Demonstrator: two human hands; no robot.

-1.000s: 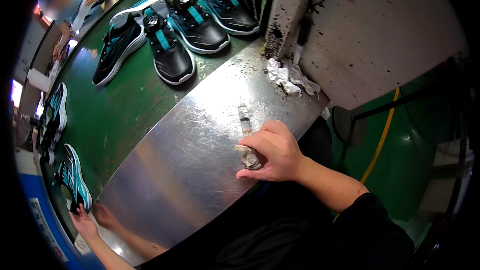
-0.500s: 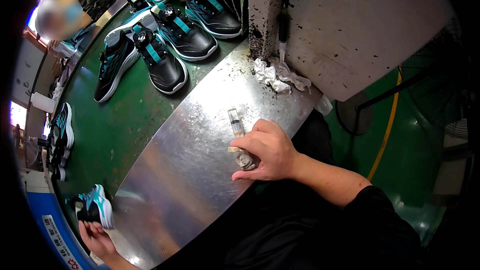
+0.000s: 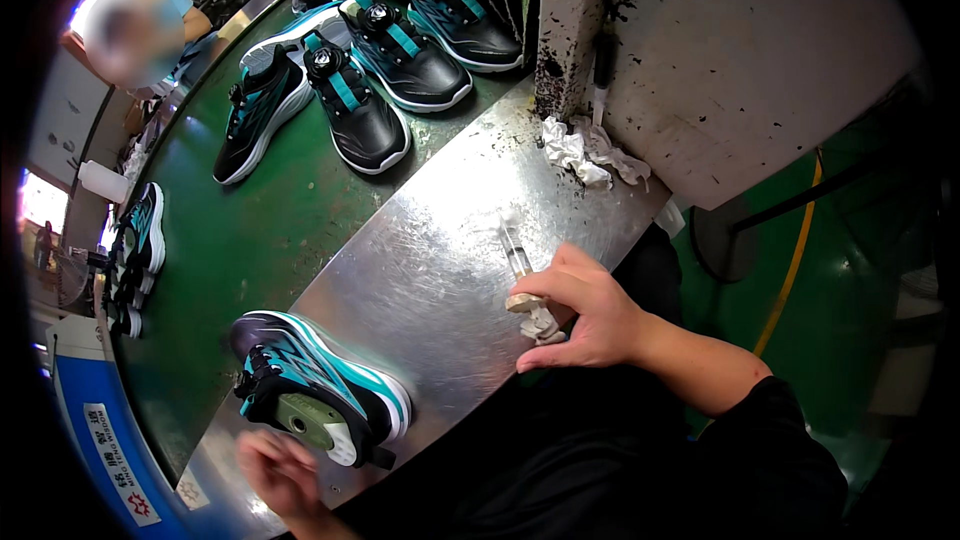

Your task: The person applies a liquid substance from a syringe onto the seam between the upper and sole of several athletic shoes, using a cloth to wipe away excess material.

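Head view: right hand (image 3: 590, 315) curls its fingers around a small pale wad (image 3: 535, 315) on the scratched steel table (image 3: 440, 250). Left hand (image 3: 280, 470), fingers loosely spread and holding nothing, touches the black-and-teal shoe (image 3: 320, 385) at the table's near-left edge.

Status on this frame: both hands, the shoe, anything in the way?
Left hand at the heel of the black-and-teal shoe. Right hand on a small tool and rag, on the metal table. Nothing between.

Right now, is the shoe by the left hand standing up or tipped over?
Tipped: the shoe lies on its side on the metal table, opening facing up.
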